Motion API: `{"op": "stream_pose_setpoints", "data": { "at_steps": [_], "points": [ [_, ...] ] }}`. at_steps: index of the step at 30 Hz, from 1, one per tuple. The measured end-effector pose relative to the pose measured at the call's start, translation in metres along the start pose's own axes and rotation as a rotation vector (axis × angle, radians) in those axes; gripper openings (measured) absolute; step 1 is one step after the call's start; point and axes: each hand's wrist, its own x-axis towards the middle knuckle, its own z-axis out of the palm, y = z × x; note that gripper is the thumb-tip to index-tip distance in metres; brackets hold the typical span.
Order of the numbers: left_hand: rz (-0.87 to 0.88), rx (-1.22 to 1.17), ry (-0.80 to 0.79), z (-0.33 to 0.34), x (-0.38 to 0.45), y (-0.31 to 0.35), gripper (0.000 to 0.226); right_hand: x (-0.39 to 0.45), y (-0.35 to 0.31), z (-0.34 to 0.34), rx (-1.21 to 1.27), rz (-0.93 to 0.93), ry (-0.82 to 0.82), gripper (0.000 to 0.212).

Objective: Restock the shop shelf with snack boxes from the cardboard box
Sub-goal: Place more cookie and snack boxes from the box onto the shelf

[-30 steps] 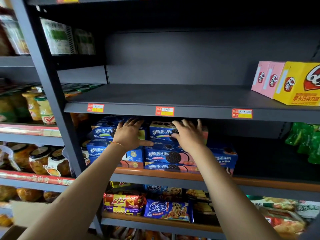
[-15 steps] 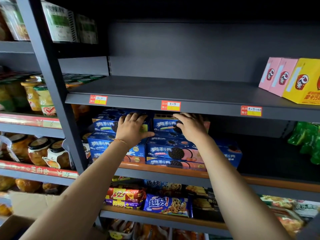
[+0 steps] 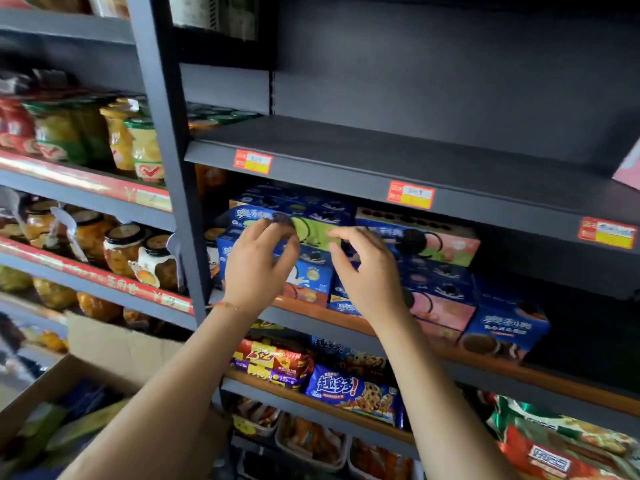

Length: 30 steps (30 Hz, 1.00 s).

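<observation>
Both hands (image 3: 258, 268) (image 3: 369, 275) raised, loosely open

Jars of preserved fruit (image 3: 121, 251) left bay; cookie packet (image 3: 353, 389) lower shelf; price tags (image 3: 411, 195) on shelf edge.

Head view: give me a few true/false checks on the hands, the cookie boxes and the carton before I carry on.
1. Both hands are empty. True: the left hand and right hand are open in front of the blue cookie boxes.
2. The shelf above those boxes is full. False: it is mostly bare.
3. The cardboard box sits lower left. True.
4. The cookie boxes lie in a single layer. False: they are stacked.
5. Glass jars stand right of the boxes. False: left.
</observation>
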Motion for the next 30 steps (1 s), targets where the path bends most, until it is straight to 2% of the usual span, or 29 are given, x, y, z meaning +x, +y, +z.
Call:
{"op": "stream_pose_setpoints", "data": {
  "at_steps": [3, 5, 10, 13, 16, 20, 25, 28, 30],
  "points": [
    [-0.284, -0.018, 0.028, -0.036, -0.063, -0.05, 0.027, -0.024, -0.036, 0.067, 0.249, 0.098, -0.163, 0.009],
    [-0.484, 0.071, -0.029, -0.056, -0.111, -0.097, 0.028, -0.042, -0.048, 0.124, 0.341, 0.183, -0.333, 0.008],
    [-0.97, 0.277, -0.335, -0.113, -0.244, -0.204, 0.016, -0.12, -0.065, 0.28, 0.363, 0.427, -0.832, 0.004],
    [-1.186, 0.317, -0.532, -0.146, -0.323, -0.248, 0.026, -0.176, -0.083, 0.353, 0.29, 0.469, -1.092, 0.005],
    [-1.19, 0.445, -0.644, -0.168, -0.392, -0.281, 0.046, -0.222, -0.101, 0.41, 0.25, 0.517, -1.267, 0.011],
    [-1.093, 0.572, -0.755, -0.182, -0.443, -0.315, 0.053, -0.269, -0.11, 0.469, 0.169, 0.526, -1.416, 0.02],
    [-1.082, 0.56, -0.839, -0.191, -0.472, -0.351, 0.071, -0.3, -0.11, 0.53, 0.008, 0.53, -1.545, 0.051],
    [-1.06, 0.568, -0.845, -0.194, -0.474, -0.375, 0.072, -0.309, -0.109, 0.564, -0.075, 0.527, -1.582, 0.064],
    [-1.044, 0.586, -0.827, -0.194, -0.471, -0.393, 0.072, -0.309, -0.109, 0.586, -0.106, 0.528, -1.531, 0.068]
  ]
}}
